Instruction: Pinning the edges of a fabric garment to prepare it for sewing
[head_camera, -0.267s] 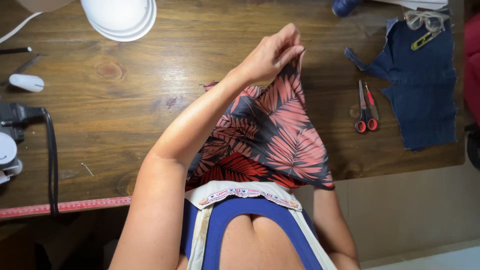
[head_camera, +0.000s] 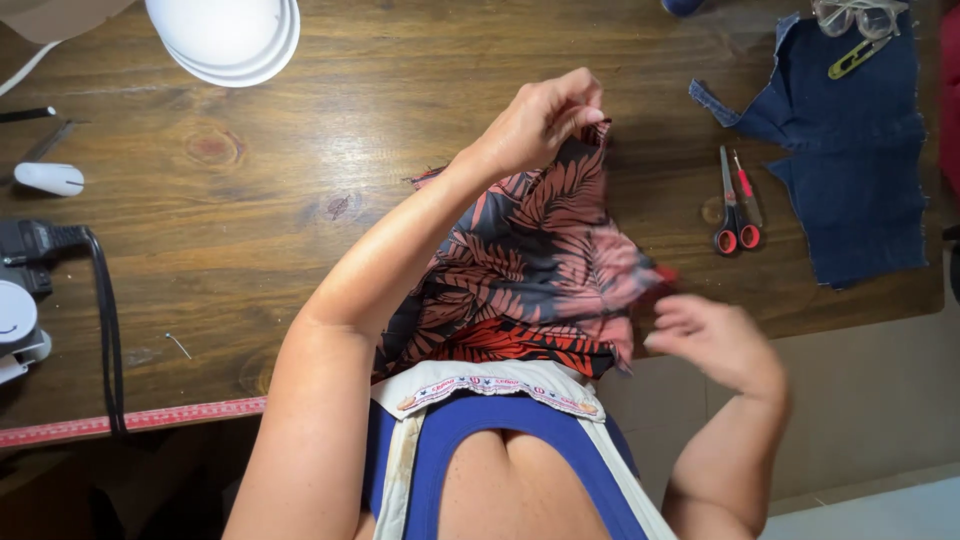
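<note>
Seen from above, L to R: a white rounded plastic piece (head_camera: 48, 178), black power cable (head_camera: 103, 310) and red measuring tape (head_camera: 130, 420) lie along the near-left side of the brown wooden table (head_camera: 250, 210), w/ stacked white bowls (head_camera: 228, 35) at the far edge. Centre: the left hand (head_camera: 540, 120) is raised, fingertips pinched tight on the top edge of a thin black cloth with red leaf print (head_camera: 530, 270), which hangs down to the table edge in front of the person. It drapes in loose folds, so likely light, limp, not slippery; best gripped at edges or corners. The right hand (head_camera: 715, 340) is blurred just beside the cloth's lower right corner; can't tell if it grips. Far R: red-handled scissors (head_camera: 735, 205), cut navy denim pieces (head_camera: 850, 160).
</note>
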